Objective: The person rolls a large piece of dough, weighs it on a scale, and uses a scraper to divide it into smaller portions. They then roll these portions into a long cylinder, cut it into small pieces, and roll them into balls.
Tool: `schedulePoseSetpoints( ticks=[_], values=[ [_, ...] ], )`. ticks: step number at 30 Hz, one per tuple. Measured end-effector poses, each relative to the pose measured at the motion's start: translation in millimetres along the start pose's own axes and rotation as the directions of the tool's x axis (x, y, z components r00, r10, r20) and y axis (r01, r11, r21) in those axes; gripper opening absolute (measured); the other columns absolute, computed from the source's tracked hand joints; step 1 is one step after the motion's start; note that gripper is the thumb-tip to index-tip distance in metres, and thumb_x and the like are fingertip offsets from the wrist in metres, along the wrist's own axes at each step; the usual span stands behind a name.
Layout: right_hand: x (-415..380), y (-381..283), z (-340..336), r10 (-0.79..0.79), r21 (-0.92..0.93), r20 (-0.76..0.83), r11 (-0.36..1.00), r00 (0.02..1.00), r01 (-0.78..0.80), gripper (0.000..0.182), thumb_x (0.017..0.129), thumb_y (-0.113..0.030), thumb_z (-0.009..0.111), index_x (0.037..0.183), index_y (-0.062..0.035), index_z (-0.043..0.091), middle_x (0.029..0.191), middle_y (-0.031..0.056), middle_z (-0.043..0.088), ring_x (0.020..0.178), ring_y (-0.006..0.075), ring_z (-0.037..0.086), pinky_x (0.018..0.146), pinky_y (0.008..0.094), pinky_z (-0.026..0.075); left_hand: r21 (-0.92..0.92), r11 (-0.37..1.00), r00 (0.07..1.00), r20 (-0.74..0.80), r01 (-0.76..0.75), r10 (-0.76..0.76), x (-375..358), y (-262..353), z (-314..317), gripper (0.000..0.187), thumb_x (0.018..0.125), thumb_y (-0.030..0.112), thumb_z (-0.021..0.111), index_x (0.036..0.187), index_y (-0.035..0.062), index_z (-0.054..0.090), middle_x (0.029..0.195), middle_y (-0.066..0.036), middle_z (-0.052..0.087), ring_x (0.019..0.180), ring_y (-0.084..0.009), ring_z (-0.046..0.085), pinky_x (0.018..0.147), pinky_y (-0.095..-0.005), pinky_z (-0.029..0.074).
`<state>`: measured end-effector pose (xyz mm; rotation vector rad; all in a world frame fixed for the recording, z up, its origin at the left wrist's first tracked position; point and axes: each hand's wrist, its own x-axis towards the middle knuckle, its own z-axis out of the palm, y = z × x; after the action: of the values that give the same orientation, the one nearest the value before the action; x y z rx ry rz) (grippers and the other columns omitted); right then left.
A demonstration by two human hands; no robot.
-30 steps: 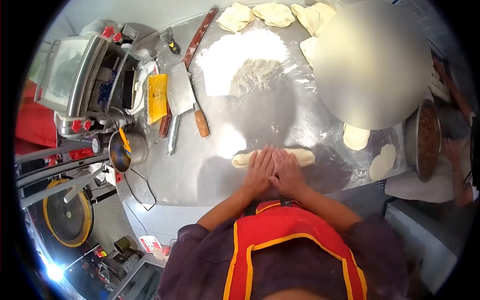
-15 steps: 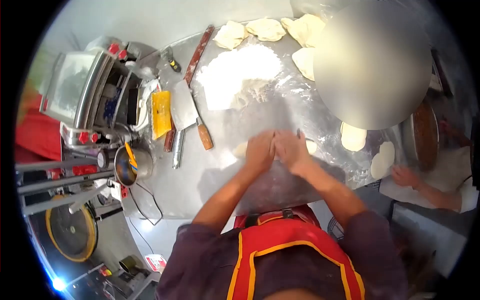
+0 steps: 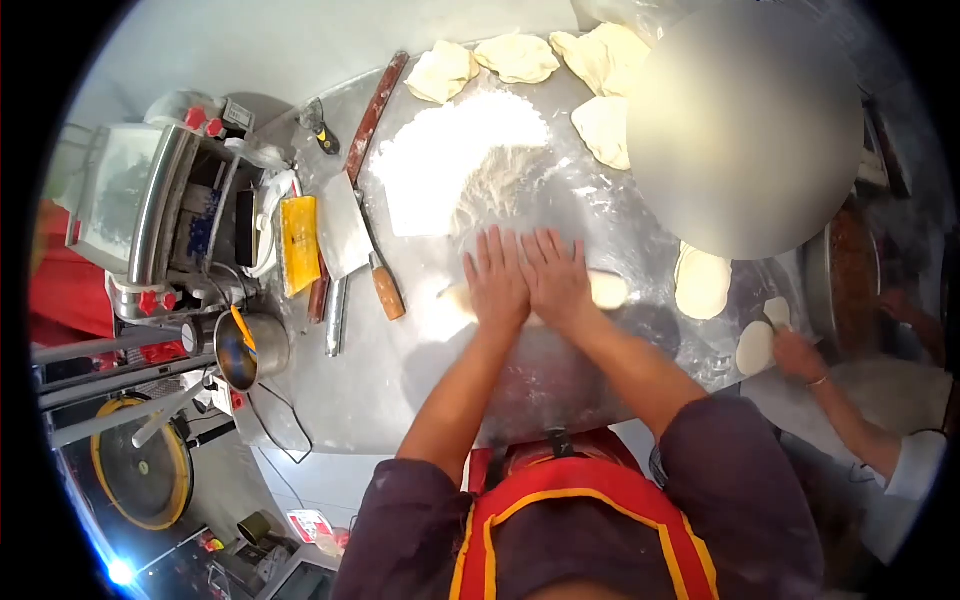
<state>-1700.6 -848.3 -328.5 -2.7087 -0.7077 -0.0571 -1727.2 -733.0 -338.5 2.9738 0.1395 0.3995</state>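
A long dough roll (image 3: 608,290) lies on the metal table beneath my two hands, its ends showing on either side. My left hand (image 3: 498,285) rests palm down on it, fingers stretched forward. Beside it, touching, my right hand (image 3: 556,278) lies flat with its fingers spread. Just beyond my fingertips is a heap of white flour (image 3: 450,150). Dough lumps (image 3: 517,58) sit along the far edge, and a flattened dough piece (image 3: 703,281) lies to the right.
A cleaver (image 3: 345,228), a yellow scraper (image 3: 299,245) and a metal pot (image 3: 270,352) are at the left. At the right, a co-worker's hand (image 3: 797,355) touches dough rounds beside a large pan of brown filling (image 3: 852,282). A blurred disc covers the upper right.
My hands have flattened out, with fingers now extended forward over the dough roll. The co-worker's hand has moved onto the dough pieces. The whole view has shifted slightly.
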Motion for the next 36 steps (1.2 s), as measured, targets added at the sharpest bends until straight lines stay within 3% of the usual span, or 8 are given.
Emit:
schedulePoseSetpoints(
  ticks=[4, 6, 9, 12, 25, 29, 32, 36],
  values=[
    [16.0, 5.5, 7.3, 0.066, -0.008, -0.142, 0.998, 0.988, -0.068, 0.047, 0.096, -0.033, 0.037, 0.138, -0.012, 0.045, 0.15, 0.0147, 0.031, 0.14, 0.0299, 0.026, 0.106, 0.067, 0.018, -0.05, 0.997, 0.998, 0.039, 0.054, -0.052, 11.8, 0.4, 7.6, 0.046, 0.092, 0.026, 0.045, 0.133, 0.0057, 0.048, 0.144, -0.016, 0.043, 0.134, -0.0334, 0.037, 0.105, -0.052, 0.029],
    [-14.6, -12.2, -32.4, 0.009, 0.07, 0.228, 0.997, 0.974, -0.026, 0.043, 0.096, -0.03, 0.038, 0.133, -0.0124, 0.048, 0.15, 0.0151, 0.03, 0.139, 0.0302, 0.028, 0.103, 0.0711, 0.018, -0.263, 0.963, 0.958, 0.288, 0.065, 0.014, -8.0, -3.4, -31.1, 0.034, 0.094, 0.024, 0.043, 0.12, 0.007, 0.057, 0.132, -0.015, 0.054, 0.125, -0.03, 0.046, 0.1, -0.0492, 0.035],
    [-57.0, -40.1, -102.9, -0.095, 0.2, 0.637, 0.979, 0.765, -0.045, 0.052, 0.096, -0.032, 0.036, 0.142, -0.008, 0.038, 0.148, 0.0118, 0.036, 0.137, 0.0334, 0.03, 0.111, 0.0589, 0.013, -0.335, 0.942, 0.987, 0.146, -0.019, 0.071, -72.9, 5.8, -88.1, 0.025, 0.089, 0.017, 0.052, 0.108, 0.0057, 0.061, 0.106, -0.011, 0.065, 0.1, -0.0282, 0.058, 0.089, -0.0408, 0.041],
    [-139.3, -57.4, -13.3, -0.067, 0.274, 0.029, 0.96, 0.997, 0.057, 0.054, 0.094, -0.03, 0.037, 0.14, -0.0032, 0.04, 0.145, 0.0129, 0.039, 0.137, 0.0307, 0.032, 0.113, 0.0549, 0.014, -0.219, 0.975, 0.998, 0.048, -0.021, 0.032, -146.1, 11.9, -67.5, 0.046, 0.09, 0.025, 0.047, 0.13, 0.0021, 0.051, 0.133, -0.014, 0.051, 0.127, -0.0312, 0.043, 0.106, -0.049, 0.029],
    [32.1, -9.0, 19.7, 0.012, -0.067, -0.101, 0.998, 0.995, -0.019, 0.054, 0.093, -0.037, 0.045, 0.14, -0.0092, 0.043, 0.147, 0.0139, 0.038, 0.139, 0.0295, 0.03, 0.111, 0.0597, 0.015, -0.088, 0.994, 0.996, 0.07, 0.068, -0.062, 14.5, -23.0, -2.6, 0.052, 0.093, 0.026, 0.04, 0.14, 0.0031, 0.038, 0.153, -0.017, 0.025, 0.145, -0.0318, 0.016, 0.116, -0.0505, 0.011],
    [30.5, -20.4, 7.1, -0.024, -0.108, -0.159, 0.994, 0.987, 0.007, 0.048, 0.096, -0.032, 0.042, 0.139, -0.0101, 0.044, 0.144, 0.0119, 0.042, 0.138, 0.0302, 0.03, 0.112, 0.0566, 0.016, -0.404, 0.909, 0.983, -0.1, 0.102, -0.154, 12.3, -34.9, -6.2, 0.059, 0.086, 0.019, 0.057, 0.139, 0.0005, 0.038, 0.147, -0.02, 0.032, 0.14, -0.0371, 0.024, 0.113, -0.0484, 0.02],
    [-8.7, -27.0, -7.5, -0.139, -0.014, 0.025, 0.99, 0.99, 0.139, 0.044, 0.096, -0.032, 0.043, 0.135, -0.0115, 0.049, 0.14, 0.0097, 0.047, 0.133, 0.03, 0.038, 0.111, 0.0558, 0.019, -0.194, 0.959, 0.937, -0.241, 0.207, -0.251, -27.9, -78.3, -57.4, 0.068, 0.08, 0.017, 0.066, 0.139, 0.0002, 0.036, 0.141, -0.021, 0.038, 0.133, -0.0393, 0.031, 0.108, -0.0478, 0.027],
    [-25.3, -36.9, -14.6, -0.137, 0.029, 0.042, 0.99, 0.99, 0.136, 0.04, 0.096, -0.031, 0.043, 0.13, -0.0122, 0.054, 0.135, 0.007, 0.052, 0.126, 0.0298, 0.045, 0.108, 0.0539, 0.024, -0.169, 0.853, 0.864, -0.02, 0.493, -0.503, -52.2, -135.2, -75.3, 0.07, 0.08, 0.013, 0.065, 0.14, -0.0002, 0.033, 0.125, -0.024, 0.045, 0.113, -0.0399, 0.045, 0.099, -0.0468, 0.037]
  ],
)
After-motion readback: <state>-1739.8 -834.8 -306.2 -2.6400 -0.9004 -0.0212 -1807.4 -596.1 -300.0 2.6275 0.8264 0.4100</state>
